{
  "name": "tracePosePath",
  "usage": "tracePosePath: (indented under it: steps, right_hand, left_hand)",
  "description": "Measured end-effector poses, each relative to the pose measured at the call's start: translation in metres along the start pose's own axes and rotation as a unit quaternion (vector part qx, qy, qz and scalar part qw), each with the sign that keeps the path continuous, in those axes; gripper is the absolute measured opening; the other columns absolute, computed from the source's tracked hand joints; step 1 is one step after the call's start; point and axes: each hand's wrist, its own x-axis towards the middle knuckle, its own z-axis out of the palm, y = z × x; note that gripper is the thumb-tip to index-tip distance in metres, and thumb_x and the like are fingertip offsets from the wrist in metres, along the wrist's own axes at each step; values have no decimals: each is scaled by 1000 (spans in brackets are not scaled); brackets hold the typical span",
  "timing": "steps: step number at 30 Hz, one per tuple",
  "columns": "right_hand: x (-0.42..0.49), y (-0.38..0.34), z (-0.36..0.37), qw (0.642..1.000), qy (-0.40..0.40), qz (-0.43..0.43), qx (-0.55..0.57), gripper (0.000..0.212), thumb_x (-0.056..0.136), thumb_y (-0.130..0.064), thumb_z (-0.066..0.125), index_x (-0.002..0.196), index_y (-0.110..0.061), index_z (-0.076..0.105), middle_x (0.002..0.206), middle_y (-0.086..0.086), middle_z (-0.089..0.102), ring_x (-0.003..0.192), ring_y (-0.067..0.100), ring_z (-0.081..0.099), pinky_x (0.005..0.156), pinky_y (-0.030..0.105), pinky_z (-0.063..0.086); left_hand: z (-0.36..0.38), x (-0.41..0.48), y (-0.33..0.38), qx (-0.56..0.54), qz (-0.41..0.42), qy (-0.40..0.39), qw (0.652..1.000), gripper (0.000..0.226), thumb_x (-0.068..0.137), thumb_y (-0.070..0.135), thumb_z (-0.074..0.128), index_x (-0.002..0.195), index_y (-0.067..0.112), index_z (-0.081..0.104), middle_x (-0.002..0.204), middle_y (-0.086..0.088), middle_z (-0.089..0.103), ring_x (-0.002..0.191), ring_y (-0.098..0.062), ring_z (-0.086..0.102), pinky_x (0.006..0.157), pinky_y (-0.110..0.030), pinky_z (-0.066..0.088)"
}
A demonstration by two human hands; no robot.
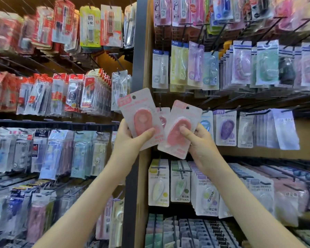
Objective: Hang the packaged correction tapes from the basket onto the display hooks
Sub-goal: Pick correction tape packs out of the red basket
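Observation:
Two pink packaged correction tapes are held up in front of the display wall. My left hand grips the left pack by its lower edge, thumb across the front. My right hand grips the right pack the same way, tilted to the right. Both packs show a punched hole near the top. Behind and between them another pink pack hangs on a black display hook. The basket is out of view.
Black hooks carry rows of packaged stationery on both sides of a grey and wood upright post. Blue, purple and white tape packs hang right of my hands. Bare hooks jut out above them.

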Motion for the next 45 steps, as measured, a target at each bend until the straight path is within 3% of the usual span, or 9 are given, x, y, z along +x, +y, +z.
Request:
tracePosePath:
  steps: [5, 16, 21, 25, 33, 37, 39, 42, 45]
  right_hand:
    - [32, 1, -11, 988, -4, 13, -151, 32, 92, -17, 64, 121, -24, 52, 116, 4, 67, 102, 18, 68, 90, 40, 55]
    - [83, 21, 22, 981, 10, 41, -191, 28, 96, -21, 59, 124, -25, 57, 116, 0, 67, 106, 22, 64, 95, 51, 51]
    - [91, 33, 29, 980, 58, 14, -188, 31, 97, -20, 57, 127, -23, 56, 118, -1, 66, 105, 19, 63, 88, 41, 55]
    - [105, 44, 28, 970, 67, 53, -226, 30, 97, -19, 55, 127, -26, 54, 119, 2, 63, 107, 23, 61, 91, 45, 53]
    - [136, 76, 29, 898, 124, 65, -416, 57, 98, -34, 51, 150, -21, 32, 136, 12, 54, 120, 33, 53, 95, 39, 48]
    - [100, 60, 31, 839, 138, -56, -523, 70, 97, -37, 55, 154, -17, 20, 143, 15, 44, 131, 32, 41, 102, 41, 38]
    - [72, 46, 39, 861, 119, -122, -479, 72, 93, -39, 61, 152, -22, 23, 141, 9, 43, 130, 24, 41, 105, 37, 37]
    - [36, 26, 56, 956, -65, -58, -281, 70, 87, -43, 63, 147, -34, 28, 122, -4, 58, 118, 10, 54, 97, 25, 44]
    - [25, 24, 57, 968, -135, -24, -211, 51, 91, -20, 65, 137, -28, 44, 118, 1, 67, 108, 14, 65, 89, 32, 55]
  left_hand:
    - [-29, 16, 2, 59, 8, 9, 998, 47, 83, 9, 72, 125, 15, 51, 112, 2, 67, 100, -7, 68, 78, -22, 58]
    - [-56, 28, -13, 72, -24, 20, 997, 40, 89, 15, 66, 125, 15, 49, 112, -1, 67, 93, -5, 70, 66, -16, 55]
    - [-66, 31, -21, 67, -26, 26, 997, 38, 87, 15, 67, 121, 18, 51, 110, 1, 67, 91, -4, 70, 65, -16, 55]
    - [-73, 32, -26, 55, -28, 34, 998, 39, 87, 15, 67, 123, 18, 51, 110, 2, 67, 91, -4, 70, 65, -17, 55]
    - [-86, 25, -40, 69, -37, 17, 997, 38, 85, 17, 70, 118, 23, 53, 112, 3, 69, 97, -8, 69, 72, -22, 57]
    - [-82, 23, -43, 72, -32, 1, 997, 38, 85, 14, 70, 117, 24, 53, 112, 3, 68, 97, -6, 69, 72, -20, 56]
    - [-73, 22, -43, 77, -29, -17, 996, 41, 84, 13, 71, 120, 22, 52, 114, 2, 68, 100, -8, 68, 76, -23, 57]
    - [-54, 23, -42, 101, -5, -62, 993, 45, 83, 15, 73, 122, 23, 52, 116, 3, 67, 105, -9, 66, 87, -30, 56]
    - [-36, 25, -39, 147, 16, -109, 983, 48, 84, 22, 74, 125, 26, 50, 115, 9, 67, 105, -3, 64, 90, -28, 55]
